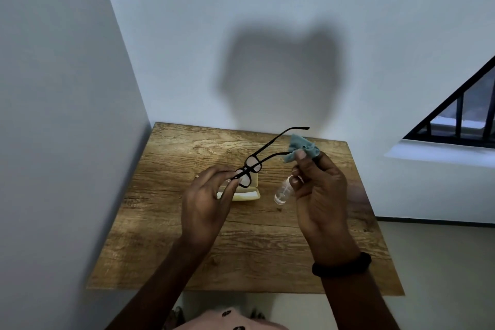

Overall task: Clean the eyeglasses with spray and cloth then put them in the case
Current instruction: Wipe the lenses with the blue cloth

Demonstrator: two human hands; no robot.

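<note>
My left hand [206,203] pinches the black-framed eyeglasses [251,166] by one end of the front, holding them above the table with both temples unfolded and pointing away. My right hand [318,195] grips a crumpled blue-grey cloth [301,151], which is wrapped around the tip of the nearer temple. A small clear spray bottle [284,193] sits just left of my right hand; I cannot tell whether the fingers touch it. The open cream glasses case [247,195] lies on the table under my left hand, partly hidden by it.
The wooden table [241,249] stands in a corner, with a wall on the left and another behind. A barred window [460,120] with a ledge is at the right. A black band circles my right wrist.
</note>
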